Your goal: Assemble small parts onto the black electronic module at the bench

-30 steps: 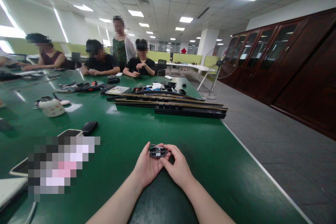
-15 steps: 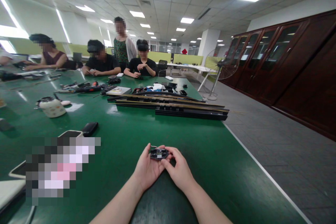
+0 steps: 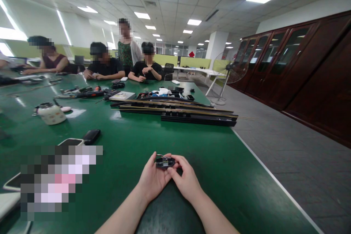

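A small black housing (image 3: 165, 162) with exposed inner parts and a thin wire loop along its top is held between both hands, above the green table (image 3: 131, 142). My left hand (image 3: 151, 177) cups it from the left and below, fingers closed around it. On the other side, my right hand (image 3: 185, 173) grips its right end between thumb and fingers. What exactly the housing belongs to is too small to tell. The tips of some fingers are hidden behind it.
Long black rails with thin brass-coloured rods (image 3: 178, 113) lie across the table ahead. To the left are a black mouse-like object (image 3: 91, 137), a pale jar (image 3: 51, 113) and a blurred-out screen (image 3: 65, 175). Tools (image 3: 85, 92) lie farther back. Several people are around the far side.
The view has shifted slightly, so table items sit a little further left. Both hands keep their hold on the black housing, which looks tilted slightly differently.
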The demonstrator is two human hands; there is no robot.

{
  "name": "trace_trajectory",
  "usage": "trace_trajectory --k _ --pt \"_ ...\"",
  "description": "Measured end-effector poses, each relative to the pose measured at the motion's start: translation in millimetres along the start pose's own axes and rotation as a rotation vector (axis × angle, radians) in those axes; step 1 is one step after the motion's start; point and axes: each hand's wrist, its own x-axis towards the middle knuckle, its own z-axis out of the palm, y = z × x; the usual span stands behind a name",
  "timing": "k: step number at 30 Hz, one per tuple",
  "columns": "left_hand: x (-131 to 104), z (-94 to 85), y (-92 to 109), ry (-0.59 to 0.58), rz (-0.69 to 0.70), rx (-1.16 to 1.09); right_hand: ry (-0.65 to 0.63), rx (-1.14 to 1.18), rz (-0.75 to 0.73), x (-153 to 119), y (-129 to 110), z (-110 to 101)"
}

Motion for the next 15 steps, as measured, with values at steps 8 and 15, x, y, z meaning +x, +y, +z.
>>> trace_trajectory --k 8,15 --pt "1.6 -1.1 -0.2 -0.006 0.003 0.002 0.003 -0.009 0.013 -0.7 -0.7 -0.3" --pt "0.4 -1.4 -1.5 -0.004 0.011 0.007 0.017 -0.002 -0.002 -0.5 -2.0 -0.5"
